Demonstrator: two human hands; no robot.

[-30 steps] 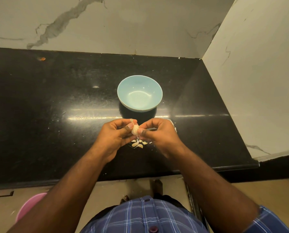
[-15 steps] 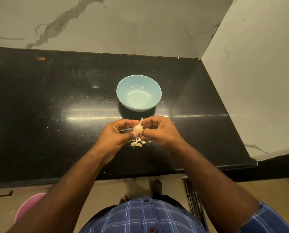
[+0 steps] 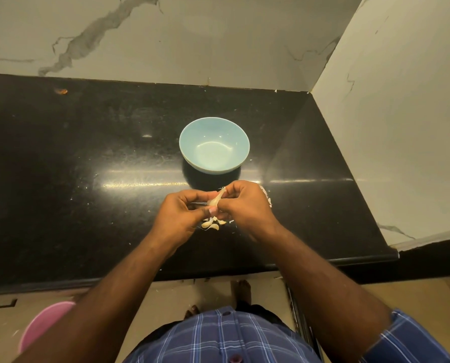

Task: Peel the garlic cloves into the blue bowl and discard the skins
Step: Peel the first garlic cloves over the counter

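Observation:
A light blue bowl (image 3: 214, 145) stands on the black counter (image 3: 87, 166), and nothing shows inside it. Just in front of it, my left hand (image 3: 182, 216) and my right hand (image 3: 244, 205) meet and both pinch one garlic clove (image 3: 216, 199), whose pale skin tip points up toward the bowl. Under my hands, several loose garlic cloves (image 3: 211, 224) lie on the counter. A few white skin flakes (image 3: 267, 197) lie beside my right hand.
Marble walls close the counter at the back and at the right (image 3: 388, 127). The counter's front edge runs just below my forearms. A pink bin (image 3: 43, 326) stands on the floor at lower left. Small white flakes are scattered over the counter.
The clove has turned between my fingers, its skin tip now pointing up toward the bowl. My hands have stayed at the same spot in front of the bowl.

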